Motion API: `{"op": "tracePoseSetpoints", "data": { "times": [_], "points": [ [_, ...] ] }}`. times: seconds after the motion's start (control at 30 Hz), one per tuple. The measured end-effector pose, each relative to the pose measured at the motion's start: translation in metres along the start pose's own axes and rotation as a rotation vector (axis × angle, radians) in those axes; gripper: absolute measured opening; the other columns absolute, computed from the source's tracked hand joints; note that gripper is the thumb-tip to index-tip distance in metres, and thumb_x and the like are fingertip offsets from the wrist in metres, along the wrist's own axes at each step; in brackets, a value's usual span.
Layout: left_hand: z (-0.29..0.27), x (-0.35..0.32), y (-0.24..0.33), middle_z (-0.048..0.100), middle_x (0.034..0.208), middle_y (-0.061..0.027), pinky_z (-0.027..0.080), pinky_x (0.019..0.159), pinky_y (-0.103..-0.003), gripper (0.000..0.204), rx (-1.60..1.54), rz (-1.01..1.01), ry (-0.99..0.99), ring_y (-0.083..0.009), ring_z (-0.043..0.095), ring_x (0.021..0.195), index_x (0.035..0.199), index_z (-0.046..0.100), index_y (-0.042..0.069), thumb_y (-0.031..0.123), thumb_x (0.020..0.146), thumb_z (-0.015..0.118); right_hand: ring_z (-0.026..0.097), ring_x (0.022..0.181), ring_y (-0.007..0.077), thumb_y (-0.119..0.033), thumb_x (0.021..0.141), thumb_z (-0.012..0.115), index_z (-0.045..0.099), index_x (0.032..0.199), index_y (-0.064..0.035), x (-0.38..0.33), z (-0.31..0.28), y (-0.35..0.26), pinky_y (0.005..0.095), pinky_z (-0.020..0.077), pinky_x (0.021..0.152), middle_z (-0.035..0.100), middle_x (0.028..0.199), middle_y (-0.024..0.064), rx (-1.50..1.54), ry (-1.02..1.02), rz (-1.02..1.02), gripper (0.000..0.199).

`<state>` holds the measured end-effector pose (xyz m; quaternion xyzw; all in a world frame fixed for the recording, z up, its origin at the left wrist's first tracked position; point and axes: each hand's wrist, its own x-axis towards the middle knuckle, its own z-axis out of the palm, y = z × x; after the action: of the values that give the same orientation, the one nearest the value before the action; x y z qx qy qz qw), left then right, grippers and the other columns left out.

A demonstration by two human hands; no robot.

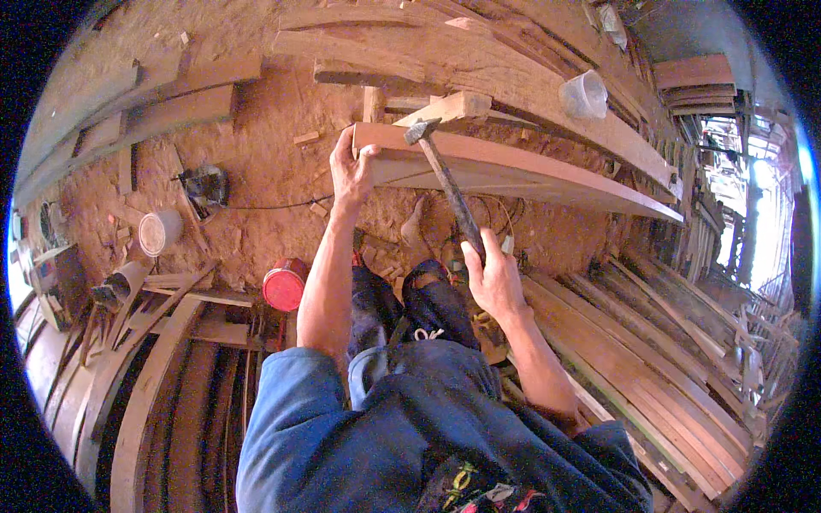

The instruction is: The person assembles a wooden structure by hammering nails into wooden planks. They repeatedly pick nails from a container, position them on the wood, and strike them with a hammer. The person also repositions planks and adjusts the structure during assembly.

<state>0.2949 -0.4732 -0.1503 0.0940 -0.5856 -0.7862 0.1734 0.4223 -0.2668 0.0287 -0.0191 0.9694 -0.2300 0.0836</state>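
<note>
Long pale-pink board (530,162): lies in front of the person, running from centre to far right, apparently on edge with a narrow face up. Left hand (349,169) is wrapped on its left end, thumb on the near side, fingers curled over the end; probably a steadying hold, since the length extends rightward, well beyond that hand. Grip is thus at the extreme left of the board, with nearly all of it lying to the right.

Hammer (448,181): right hand (496,280) closes around the lower handle, thumb laid along it, presumably for aim and reach. Head overlaps the board's upper edge in view, just right of the left hand; contact cannot be told. Head points far and left of the right-hand grip.

Immediately beyond the board: short squared timber (457,106), possibly a prop. Farther: stacked rough planks (479,61), a translucent tub (585,94) on them, towards the right.

Near left: red-topped bucket (285,285), beside the left forearm; farther left, a whitish bucket (161,232) on reddish earth (274,162). Near right: long sawn planks (633,376) lying side by side. Near-left corner: curved timbers (147,410).
</note>
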Motion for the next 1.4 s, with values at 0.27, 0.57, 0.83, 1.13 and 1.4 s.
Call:
{"op": "tracePoseSetpoints", "data": {
  "times": [0.27, 0.57, 0.83, 1.13, 1.4],
  "points": [
    [-0.004, 0.0, 0.0, 0.067, 0.092, -0.0073, 0.049, 0.081, -0.033, 0.049, 0.129, 0.017, -0.012, -0.0157, 0.06, 0.087, 0.112, 0.062, 0.001, 0.042, 0.087, 0.071, 0.061, 0.077, 0.0486, -0.026, 0.1, 0.056, 0.051, 0.115, 0.0015, 0.001, 0.001, 0.005, 0.0488, 0.0478, 0.062, 0.061, 0.09, 0.0299, -0.136, 0.016, -0.012, 0.032],
    [-0.007, -0.003, 0.006, 0.067, 0.097, -0.0053, 0.048, 0.083, -0.032, 0.045, 0.093, -0.009, -0.064, -0.0138, 0.059, 0.091, 0.114, 0.061, 0.001, 0.036, 0.088, 0.071, 0.063, 0.079, 0.0492, -0.025, 0.101, 0.055, 0.051, 0.104, -0.0015, 0.0, 0.0, 0.005, 0.0493, 0.0498, 0.062, 0.062, 0.085, 0.0284, -0.073, -0.014, 0.03, 0.024],
    [-0.009, -0.007, 0.012, 0.068, 0.109, -0.01, 0.049, 0.09, -0.033, 0.043, 0.082, -0.097, -0.061, -0.0174, 0.061, 0.103, 0.121, 0.061, 0.0, 0.029, 0.091, 0.069, 0.065, 0.08, 0.0407, -0.027, 0.102, 0.054, 0.056, 0.11, -0.0017, -0.004, 0.013, 0.025, 0.0457, 0.0509, 0.071, 0.067, 0.093, 0.0222, 0.014, -0.033, 0.103, 0.026],
    [0.085, -0.07, 0.063, 0.053, 0.134, -0.0129, 0.041, 0.104, -0.037, 0.047, -0.105, -0.287, 0.591, -0.0209, 0.052, 0.12, 0.14, 0.051, 0.0, 0.022, 0.1, 0.061, 0.066, 0.085, 0.0321, -0.028, 0.101, 0.054, 0.059, 0.119, -0.0006, -0.133, -0.006, 0.079, 0.0413, 0.0511, 0.076, 0.069, 0.096, 0.0185, 0.277, 0.031, 0.351, 0.034],
    [0.106, -0.047, 0.112, 0.056, 0.136, -0.0073, 0.042, 0.103, -0.036, 0.049, -0.569, -0.557, 0.701, -0.0215, 0.055, 0.116, 0.149, 0.043, 0.006, 0.017, 0.102, 0.05, 0.063, 0.086, 0.0305, -0.031, 0.102, 0.054, 0.059, 0.119, 0.0007, -0.218, -0.014, 0.13, 0.0397, 0.0491, 0.079, 0.068, 0.096, 0.0179, 0.152, 0.023, 0.527, 0.037]
  ]
}}
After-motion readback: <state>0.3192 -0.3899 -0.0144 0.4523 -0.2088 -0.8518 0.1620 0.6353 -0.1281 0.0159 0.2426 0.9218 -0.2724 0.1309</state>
